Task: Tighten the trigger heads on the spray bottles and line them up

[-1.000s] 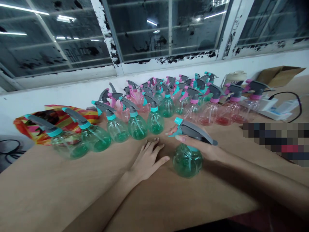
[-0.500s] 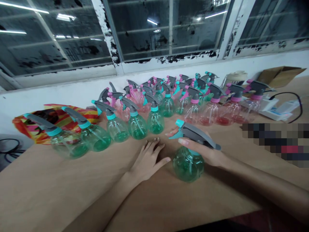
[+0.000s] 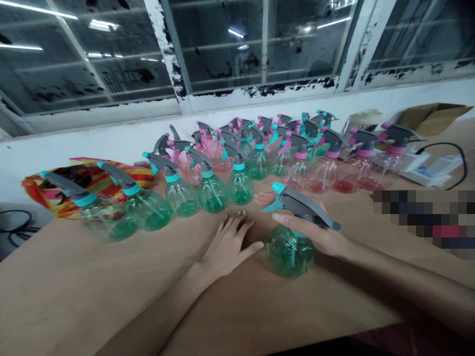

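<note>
- Brown table (image 3: 59, 287): green bottles (image 3: 212, 195) and pink bottles (image 3: 345, 180) are lined up across its far side.
- Green spray bottle (image 3: 289, 257): held about upright, just beside the left hand (image 3: 224, 247); table contact can't be confirmed.
- Right hand (image 3: 321, 241): fingers wrapped around its neck, below the trigger head (image 3: 302, 205).
- Left hand: laid palm-down, fingers released and spread.

Left hand (image 3: 227, 247) on table (image 3: 67, 291), left of spray bottle (image 3: 289, 254)
</note>
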A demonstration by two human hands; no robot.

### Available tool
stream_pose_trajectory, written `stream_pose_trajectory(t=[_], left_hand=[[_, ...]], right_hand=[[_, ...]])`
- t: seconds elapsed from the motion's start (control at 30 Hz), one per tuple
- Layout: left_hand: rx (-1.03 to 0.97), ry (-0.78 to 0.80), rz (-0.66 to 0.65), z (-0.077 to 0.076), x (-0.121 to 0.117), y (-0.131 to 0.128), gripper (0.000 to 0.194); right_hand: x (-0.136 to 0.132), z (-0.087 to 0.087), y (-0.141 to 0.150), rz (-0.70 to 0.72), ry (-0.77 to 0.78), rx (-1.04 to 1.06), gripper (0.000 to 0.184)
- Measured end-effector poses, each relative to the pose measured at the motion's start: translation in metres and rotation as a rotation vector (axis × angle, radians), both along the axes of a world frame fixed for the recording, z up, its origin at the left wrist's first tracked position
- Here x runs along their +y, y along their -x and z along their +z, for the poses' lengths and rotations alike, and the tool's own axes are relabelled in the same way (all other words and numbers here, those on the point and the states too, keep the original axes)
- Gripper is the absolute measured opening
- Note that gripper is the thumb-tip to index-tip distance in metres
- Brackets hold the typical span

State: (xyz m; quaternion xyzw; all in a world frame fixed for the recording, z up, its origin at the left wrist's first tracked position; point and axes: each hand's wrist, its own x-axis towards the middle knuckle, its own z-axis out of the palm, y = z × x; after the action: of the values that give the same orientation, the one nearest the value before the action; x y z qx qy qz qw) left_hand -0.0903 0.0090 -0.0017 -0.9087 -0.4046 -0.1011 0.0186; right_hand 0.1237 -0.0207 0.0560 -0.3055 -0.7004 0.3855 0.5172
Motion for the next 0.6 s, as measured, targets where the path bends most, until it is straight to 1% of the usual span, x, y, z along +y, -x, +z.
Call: stream_pose_trajectory(t=[0.17, 0.4, 0.5, 0.6], left_hand=[[-0.007, 0.004, 0.001, 0.001, -0.001, 0.000, 0.058], [-0.032, 0.030, 0.011, 0.004, -0.002, -0.001, 0.054], [-0.042, 0.039, 0.012, 0.003, -0.002, 0.000, 0.053], [-0.048, 0.034, 0.019, 0.002, -0.002, 0.000, 0.052]], right_hand=[[0.001, 0.004, 0.000, -0.028, -0.078, -0.026, 0.021], [0.010, 0.001, 0.002, 0.011, -0.072, -0.019, 0.020], [0.013, 0.003, 0.005, 0.037, -0.028, 0.000, 0.015], [0.017, 0.005, 0.009, 0.068, 0.038, 0.030, 0.014]])
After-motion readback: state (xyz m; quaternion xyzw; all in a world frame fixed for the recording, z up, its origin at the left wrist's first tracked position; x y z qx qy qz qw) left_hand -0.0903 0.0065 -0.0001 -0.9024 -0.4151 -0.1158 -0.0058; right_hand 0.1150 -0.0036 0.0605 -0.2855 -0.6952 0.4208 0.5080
